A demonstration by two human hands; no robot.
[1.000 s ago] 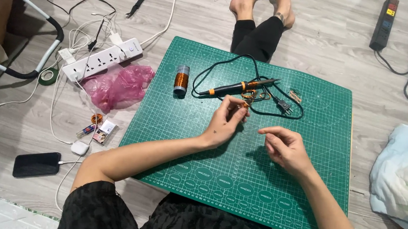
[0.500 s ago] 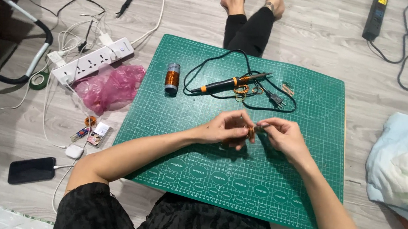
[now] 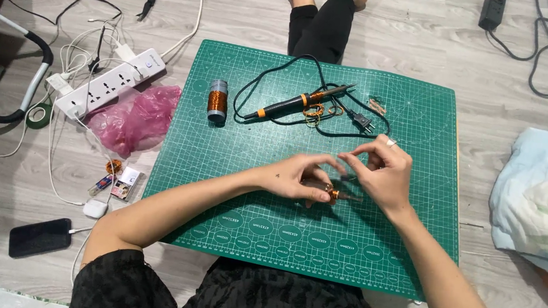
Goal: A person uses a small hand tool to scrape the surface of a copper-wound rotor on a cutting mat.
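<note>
Fingers of the left hand are curling narrow around a small copper-wound coil on a dark rod, pinching it low over the green gridded cutting mat. Fingertips of the right hand are closing together just above and beside that coil, thumb and forefinger nearly meeting; whether they are gripping a fine wire is too small to tell. A ring is showing on one right finger.

Head view, working outward from the fingers: just beyond them, farther from the person, a black-and-orange soldering iron is lying on the mat with its black cord looping around it and ending in a plug. Loose copper wire rings are lying touching the iron's shaft. Beyond the left fingers, a grey spool of copper wire is standing upright on the mat.

Well apart to the left, off the mat, a crumpled pink plastic bag is lying beside a white power strip. Nearer the left elbow, a black phone is lying flat on the wooden floor. To the right of the right hand, pale blue cloth is bunching by the mat's edge.
</note>
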